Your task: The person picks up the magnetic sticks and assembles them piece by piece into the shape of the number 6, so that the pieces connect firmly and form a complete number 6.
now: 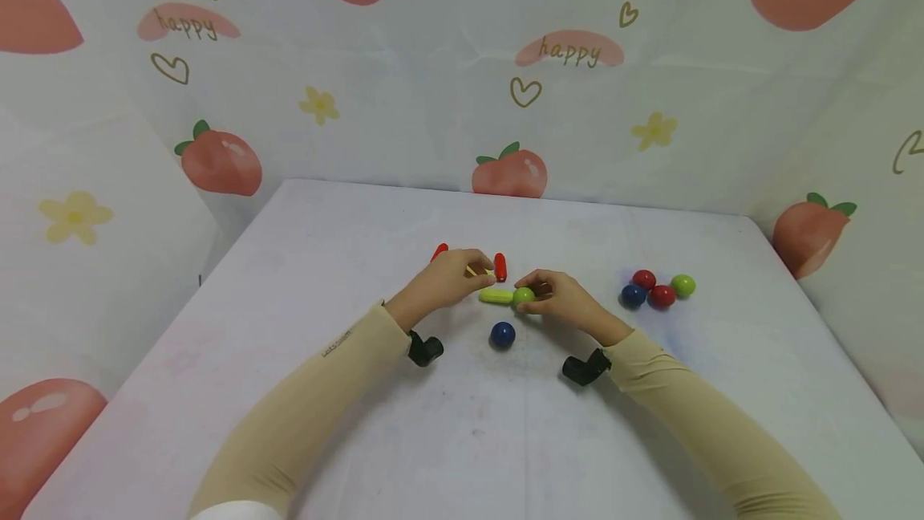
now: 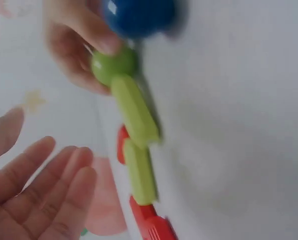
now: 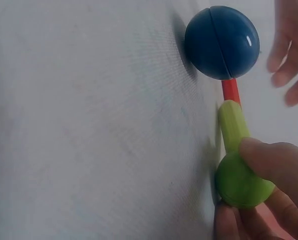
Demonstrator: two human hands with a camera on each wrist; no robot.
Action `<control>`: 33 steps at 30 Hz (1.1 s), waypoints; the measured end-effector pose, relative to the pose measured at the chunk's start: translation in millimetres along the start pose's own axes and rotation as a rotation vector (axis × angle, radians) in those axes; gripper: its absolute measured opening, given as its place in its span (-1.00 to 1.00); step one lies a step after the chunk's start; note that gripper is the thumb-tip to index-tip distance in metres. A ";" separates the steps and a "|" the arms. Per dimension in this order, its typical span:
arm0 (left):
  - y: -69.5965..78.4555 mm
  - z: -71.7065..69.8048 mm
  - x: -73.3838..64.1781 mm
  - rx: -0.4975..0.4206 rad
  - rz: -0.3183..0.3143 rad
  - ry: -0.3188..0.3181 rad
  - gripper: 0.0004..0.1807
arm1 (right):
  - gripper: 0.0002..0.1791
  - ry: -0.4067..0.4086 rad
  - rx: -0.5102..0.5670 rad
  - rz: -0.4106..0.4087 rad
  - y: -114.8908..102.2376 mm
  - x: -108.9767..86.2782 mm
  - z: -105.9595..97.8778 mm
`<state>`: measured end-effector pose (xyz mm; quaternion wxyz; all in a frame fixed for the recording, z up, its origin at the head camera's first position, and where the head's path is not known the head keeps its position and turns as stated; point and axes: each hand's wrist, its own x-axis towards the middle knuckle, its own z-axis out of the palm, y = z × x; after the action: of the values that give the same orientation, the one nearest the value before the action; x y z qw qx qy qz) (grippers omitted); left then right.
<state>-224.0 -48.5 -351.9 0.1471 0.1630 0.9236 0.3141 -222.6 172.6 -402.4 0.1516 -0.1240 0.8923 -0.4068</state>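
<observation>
My right hand (image 1: pixel 566 299) pinches a green ball (image 3: pixel 238 180) between thumb and fingers, low at the table. The ball touches one end of a yellow-green stick (image 1: pixel 496 296). My left hand (image 1: pixel 456 273) hovers over the sticks' far side, its fingers loosely spread and holding nothing in the left wrist view. A second yellow-green stick (image 2: pixel 140 172) lies end to end with the first, partly covered by the left hand in the head view. Red sticks (image 1: pixel 500 266) lie beyond, one partly behind the left hand. Nearer me sits a blue ball (image 1: pixel 502 335), apart from both hands.
To the right stands a cluster of balls: two red balls (image 1: pixel 662 296), a dark blue ball (image 1: pixel 633 296) and a green ball (image 1: pixel 682 286). A white cloth covers the table (image 1: pixel 433 440). Behind it hangs a printed backdrop (image 1: pixel 433 103).
</observation>
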 end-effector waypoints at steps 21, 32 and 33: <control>9.8 40.6 -26.4 -0.159 0.021 -0.132 -0.61 | -0.56 0.004 -0.007 -0.047 -1.0 -1.7 -1.8; 12.7 45.2 -24.6 -0.105 0.023 -0.150 -0.63 | -0.56 -0.002 -0.019 -0.037 0.6 0.0 -1.6; 12.7 45.7 -24.4 -0.102 0.023 -0.149 -0.64 | -0.56 -0.002 -0.020 -0.039 0.7 0.1 -1.5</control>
<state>-182.2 -24.2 -374.4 0.2199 0.1891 0.8909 0.3496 -223.3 174.0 -402.0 0.1435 -0.1433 0.8936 -0.4004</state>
